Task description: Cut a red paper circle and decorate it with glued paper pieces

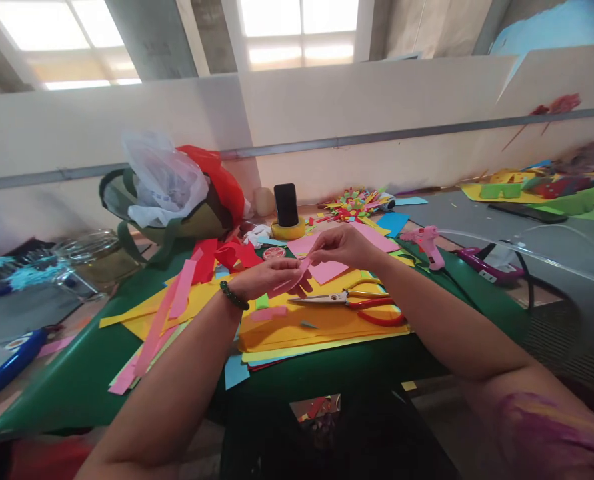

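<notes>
Between my two hands is a small strip of pink paper (303, 269), held above the stacked sheets. My left hand (271, 277), with a dark beaded bracelet at the wrist, pinches its lower part. The fingertips of my right hand (337, 245) close on the strip's upper end. Just below lie scissors (327, 299) with red and yellow handles, resting on the orange-yellow paper (277, 339). A pink scrap (269, 313) and a green scrap (261, 301) sit on that paper under my left hand.
A pink glue gun (425, 245) stands at right. Behind are a phone (286, 205) propped on a yellow tape roll (289, 230), and a pile of colourful paper fringe (357, 202). A bag (177, 227) holding plastic stands back left. Long pink strips (164, 320) lie left.
</notes>
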Action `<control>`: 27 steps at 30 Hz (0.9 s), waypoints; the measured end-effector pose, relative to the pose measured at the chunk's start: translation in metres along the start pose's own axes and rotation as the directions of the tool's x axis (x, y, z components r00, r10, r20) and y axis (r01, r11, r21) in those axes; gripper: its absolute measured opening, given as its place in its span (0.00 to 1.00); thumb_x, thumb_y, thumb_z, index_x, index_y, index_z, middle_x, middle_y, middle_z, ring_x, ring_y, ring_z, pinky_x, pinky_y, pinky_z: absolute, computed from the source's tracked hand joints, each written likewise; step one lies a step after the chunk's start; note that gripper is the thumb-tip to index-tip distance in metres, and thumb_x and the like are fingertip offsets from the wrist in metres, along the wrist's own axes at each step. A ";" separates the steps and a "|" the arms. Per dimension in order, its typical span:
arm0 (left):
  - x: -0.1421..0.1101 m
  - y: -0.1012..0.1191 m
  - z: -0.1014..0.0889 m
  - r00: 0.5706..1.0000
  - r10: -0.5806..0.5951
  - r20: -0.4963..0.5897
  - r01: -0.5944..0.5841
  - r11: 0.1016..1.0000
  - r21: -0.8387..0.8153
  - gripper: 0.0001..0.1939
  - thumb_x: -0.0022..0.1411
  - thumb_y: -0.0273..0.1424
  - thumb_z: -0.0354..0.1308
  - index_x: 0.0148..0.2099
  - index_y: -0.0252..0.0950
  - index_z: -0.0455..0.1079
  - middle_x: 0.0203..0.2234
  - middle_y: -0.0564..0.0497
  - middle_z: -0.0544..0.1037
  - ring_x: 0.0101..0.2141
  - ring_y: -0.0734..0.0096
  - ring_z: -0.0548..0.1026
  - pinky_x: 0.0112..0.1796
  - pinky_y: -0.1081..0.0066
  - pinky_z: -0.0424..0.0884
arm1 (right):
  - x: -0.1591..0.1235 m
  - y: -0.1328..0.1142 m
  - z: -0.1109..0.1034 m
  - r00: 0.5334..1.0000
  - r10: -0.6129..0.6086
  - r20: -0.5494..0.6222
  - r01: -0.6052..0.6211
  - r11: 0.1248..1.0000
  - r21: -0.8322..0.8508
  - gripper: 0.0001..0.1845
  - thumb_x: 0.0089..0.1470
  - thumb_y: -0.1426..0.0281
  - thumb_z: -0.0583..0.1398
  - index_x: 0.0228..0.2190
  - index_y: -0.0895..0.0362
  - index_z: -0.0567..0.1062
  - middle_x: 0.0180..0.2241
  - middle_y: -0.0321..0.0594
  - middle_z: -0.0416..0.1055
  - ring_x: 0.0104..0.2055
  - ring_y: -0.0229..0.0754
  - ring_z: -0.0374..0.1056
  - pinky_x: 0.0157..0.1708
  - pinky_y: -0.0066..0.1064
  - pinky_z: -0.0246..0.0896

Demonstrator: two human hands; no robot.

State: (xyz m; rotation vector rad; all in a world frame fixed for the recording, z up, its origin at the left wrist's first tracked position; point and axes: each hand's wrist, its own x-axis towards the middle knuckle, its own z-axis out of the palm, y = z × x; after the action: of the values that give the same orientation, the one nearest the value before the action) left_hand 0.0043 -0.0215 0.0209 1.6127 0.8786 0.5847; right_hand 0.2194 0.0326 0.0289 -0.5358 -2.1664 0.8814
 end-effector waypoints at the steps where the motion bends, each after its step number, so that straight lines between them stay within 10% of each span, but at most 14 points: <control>1: 0.001 0.001 0.003 0.999 0.025 -0.027 -0.024 0.999 0.049 0.25 0.55 0.52 0.61 0.40 0.33 0.72 0.34 0.45 0.80 0.37 0.64 0.78 0.39 0.67 0.72 | 0.000 0.000 0.000 1.000 0.000 -0.003 0.000 1.000 0.001 0.12 0.48 0.63 0.66 0.26 0.61 0.79 0.24 0.41 0.77 0.28 0.39 0.72 0.27 0.28 0.65; 7: 0.010 -0.001 0.015 0.941 0.202 -0.270 -0.056 0.883 0.466 0.20 0.54 0.48 0.62 0.32 0.34 0.72 0.26 0.52 0.77 0.33 0.68 0.75 0.35 0.70 0.69 | 0.000 -0.002 0.005 0.998 -0.031 -0.062 0.027 0.998 -0.058 0.11 0.48 0.64 0.65 0.23 0.60 0.76 0.21 0.36 0.74 0.24 0.35 0.68 0.23 0.26 0.59; 27: 0.014 -0.005 0.015 0.922 0.204 -0.330 -0.101 0.948 0.303 0.27 0.54 0.54 0.60 0.35 0.32 0.79 0.26 0.45 0.83 0.31 0.64 0.81 0.36 0.69 0.75 | 0.001 0.002 0.011 0.978 0.149 -0.145 -0.128 0.981 0.149 0.19 0.42 0.69 0.67 0.38 0.56 0.69 0.22 0.32 0.76 0.26 0.41 0.76 0.27 0.28 0.68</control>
State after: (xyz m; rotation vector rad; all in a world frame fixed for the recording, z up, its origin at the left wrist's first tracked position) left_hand 0.0224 -0.0191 0.0116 1.8776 1.1496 0.9201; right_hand 0.2107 0.0299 0.0221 -0.6699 -1.9292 1.0226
